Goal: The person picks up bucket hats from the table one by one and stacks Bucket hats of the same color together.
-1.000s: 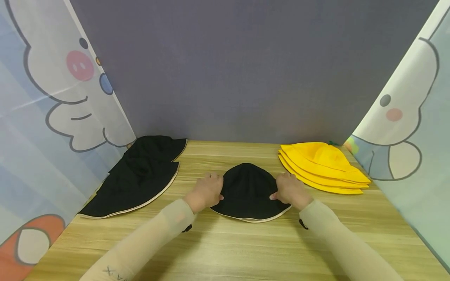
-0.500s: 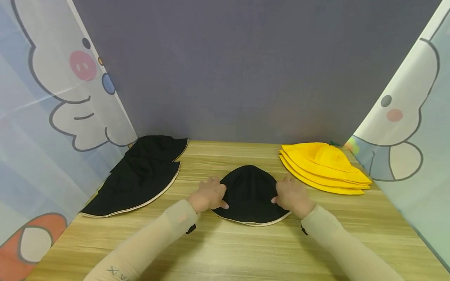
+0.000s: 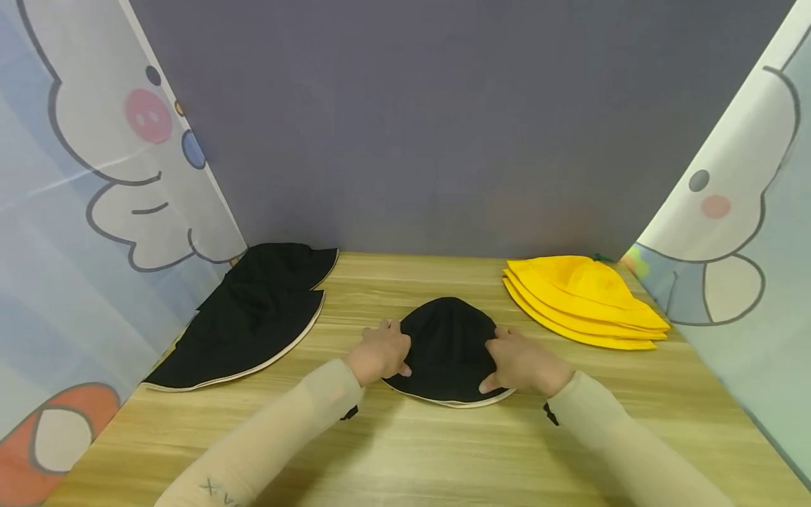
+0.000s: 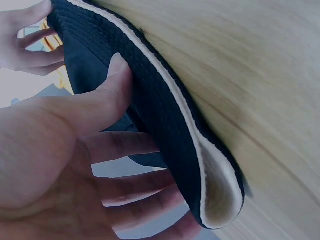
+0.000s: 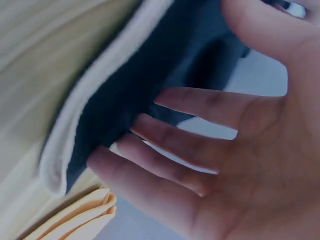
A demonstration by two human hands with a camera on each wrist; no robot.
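Note:
A black bucket hat [image 3: 448,352] with a cream-trimmed brim lies folded flat on the wooden table, crown away from me. My left hand [image 3: 380,352] holds its left side: in the left wrist view the thumb [image 4: 117,75] lies on the brim and the fingertips are hidden behind the cloth. At the hat's right side, my right hand [image 3: 522,360] rests with its thumb over the brim. Its fingers [image 5: 150,182] look long and spread in the right wrist view, tips touching the dark fabric. The two brim layers gape slightly at the corner.
Several yellow hats [image 3: 583,303] are stacked at the back right. More black hats [image 3: 253,324] with cream edging overlap along the left side. A grey panel [image 3: 431,127] closes off the back, and cartoon-printed curtains [image 3: 57,211] stand at both sides.
My right hand has shifted slightly inward over the hat, its thumb now lower and farther from the fingers. The hat sits slightly nearer than a second ago; the left hand has moved slightly right.

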